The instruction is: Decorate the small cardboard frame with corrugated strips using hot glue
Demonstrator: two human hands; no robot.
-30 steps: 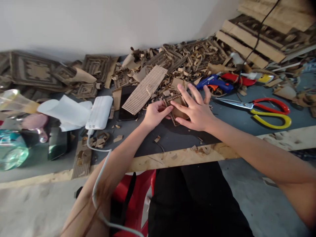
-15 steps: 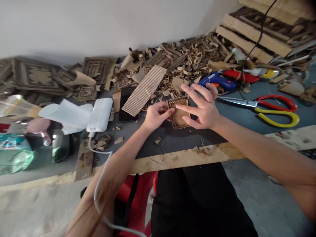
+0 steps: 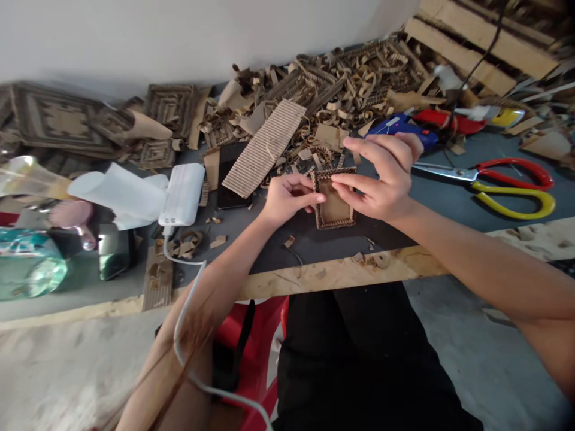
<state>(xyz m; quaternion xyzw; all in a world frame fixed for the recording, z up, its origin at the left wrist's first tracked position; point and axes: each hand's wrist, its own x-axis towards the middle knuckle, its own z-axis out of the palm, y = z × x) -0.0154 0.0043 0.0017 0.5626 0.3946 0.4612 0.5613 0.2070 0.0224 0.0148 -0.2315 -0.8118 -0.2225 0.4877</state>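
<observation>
A small square cardboard tray (image 3: pixel 336 211) with a raised corrugated rim is held a little above the table. My left hand (image 3: pixel 290 200) grips its left side, thumb over the rim and fingers behind. Over the tray's upper part is my right hand (image 3: pixel 380 176), its thumb and index fingertips brought together and the other fingers raised. Whatever lies between those fingertips, if anything, is too small to make out. Beyond my hands lies a strip of corrugated cardboard (image 3: pixel 265 146), resting partly on a dark phone (image 3: pixel 231 194).
Cardboard scraps (image 3: pixel 314 90) are heaped along the wall. To the right are a blue glue gun (image 3: pixel 399 127) and scissors (image 3: pixel 487 179) with red and yellow handles. A white power bank (image 3: pixel 181 194) with a cable lies left, near a green bottle (image 3: pixel 31 263).
My right thumb and index finger have come together at the tray's upper part; they were spread before. The tray has turned slightly and my left hand keeps its hold.
</observation>
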